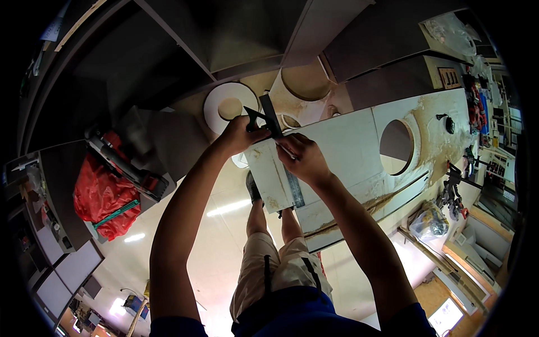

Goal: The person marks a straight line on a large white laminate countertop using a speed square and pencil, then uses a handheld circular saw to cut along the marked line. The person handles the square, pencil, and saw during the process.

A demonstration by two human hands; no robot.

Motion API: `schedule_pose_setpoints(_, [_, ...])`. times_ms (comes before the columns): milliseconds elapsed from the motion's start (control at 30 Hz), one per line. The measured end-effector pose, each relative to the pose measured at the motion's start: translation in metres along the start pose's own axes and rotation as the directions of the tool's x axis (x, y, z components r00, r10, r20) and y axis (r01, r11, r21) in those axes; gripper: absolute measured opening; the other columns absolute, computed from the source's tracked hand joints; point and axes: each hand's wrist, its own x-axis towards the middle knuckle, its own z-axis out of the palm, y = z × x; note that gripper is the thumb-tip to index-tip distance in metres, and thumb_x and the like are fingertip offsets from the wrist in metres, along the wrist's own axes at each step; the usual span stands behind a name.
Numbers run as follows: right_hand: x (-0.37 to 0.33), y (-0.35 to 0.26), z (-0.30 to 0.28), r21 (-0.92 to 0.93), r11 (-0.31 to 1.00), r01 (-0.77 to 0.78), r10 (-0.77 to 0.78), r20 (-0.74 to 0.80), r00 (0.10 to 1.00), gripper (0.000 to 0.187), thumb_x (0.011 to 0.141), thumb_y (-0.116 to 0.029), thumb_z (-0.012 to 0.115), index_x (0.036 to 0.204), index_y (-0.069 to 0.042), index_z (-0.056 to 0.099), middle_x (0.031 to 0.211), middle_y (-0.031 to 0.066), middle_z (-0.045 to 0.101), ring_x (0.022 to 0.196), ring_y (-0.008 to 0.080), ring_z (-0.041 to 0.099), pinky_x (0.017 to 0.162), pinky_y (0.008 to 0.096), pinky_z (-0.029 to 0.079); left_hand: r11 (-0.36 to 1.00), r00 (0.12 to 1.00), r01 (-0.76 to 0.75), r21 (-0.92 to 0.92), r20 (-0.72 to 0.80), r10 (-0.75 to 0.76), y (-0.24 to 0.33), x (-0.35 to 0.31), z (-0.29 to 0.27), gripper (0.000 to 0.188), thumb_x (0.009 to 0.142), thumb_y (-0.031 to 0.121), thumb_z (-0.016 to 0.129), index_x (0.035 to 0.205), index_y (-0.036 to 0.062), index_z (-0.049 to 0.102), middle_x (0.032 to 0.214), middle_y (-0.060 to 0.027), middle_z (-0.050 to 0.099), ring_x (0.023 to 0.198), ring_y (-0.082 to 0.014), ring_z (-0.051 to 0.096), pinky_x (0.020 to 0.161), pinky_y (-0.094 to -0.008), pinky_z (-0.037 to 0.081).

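My left hand (pixel 241 135) is closed around the black angled head of a combination square (pixel 294 188), at the far edge of a white panel (pixel 342 149). The square's long metal blade lies across the panel near its left end and juts past the far edge. Beside the blade, my right hand (pixel 305 158) is pinched closed over the panel. A thin pale stick, perhaps a pencil, shows between its fingers, though I cannot make out its kind. Brown dust or stains mark the panel, which has a round hole toward the right.
White ring-shaped pieces (pixel 216 98) lie beyond the panel. A red plastic bag (pixel 104 191) and a long power tool (pixel 126 163) are at left. Clamps (pixel 452 188) stand off the panel's right end, above a clear bag (pixel 429 222). Dark cabinets (pixel 191 33) line the far side.
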Motion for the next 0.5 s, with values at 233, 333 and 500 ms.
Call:
schedule_pose_setpoints(233, [-0.001, 0.0, 0.002, 0.001, 1.0, -0.008, 0.008, 0.007, 1.0, 0.019, 0.085, -0.012, 0.072, 0.104, -0.008, 0.069, 0.084, 0.0129, 0.069, 0.076, 0.0343, 0.069, 0.067, 0.0431, 0.057, 1.0, 1.0, -0.011, -0.015, 0.006, 0.011, -0.006, 0.0, -0.001, 0.041, 0.085, 0.031, 0.087, 0.084, -0.0018, 0.063, 0.074, -0.0079, 0.067, 0.067, -0.0129, 0.06, 0.06, -0.0325, 0.049])
schedule_pose_setpoints(333, [-0.001, 0.001, 0.004, -0.005, 1.0, 0.001, -0.001, -0.002, 1.0, 0.018, 0.085, -0.012, 0.072, 0.102, -0.009, 0.069, 0.084, 0.0129, 0.069, 0.076, 0.0343, 0.069, 0.067, 0.0433, 0.057, 1.0, 1.0, -0.021, 0.0, 0.0, 0.021, -0.008, 0.001, -0.001, 0.041, 0.085, 0.032, 0.087, 0.084, -0.0018, 0.063, 0.074, -0.0076, 0.067, 0.068, -0.0128, 0.06, 0.06, -0.0327, 0.049])
schedule_pose_setpoints(500, [-0.001, 0.003, 0.005, -0.002, 1.0, 0.012, -0.012, -0.016, 1.0, 0.016, 0.085, -0.012, 0.072, 0.101, -0.009, 0.068, 0.082, 0.0128, 0.068, 0.076, 0.0346, 0.069, 0.067, 0.0439, 0.057, 0.997, 0.998, -0.057, -0.053, -0.014, 0.056, -0.013, 0.002, 0.001, 0.042, 0.084, 0.032, 0.088, 0.083, -0.0016, 0.062, 0.074, -0.0069, 0.067, 0.067, -0.0123, 0.059, 0.06, -0.0329, 0.049])
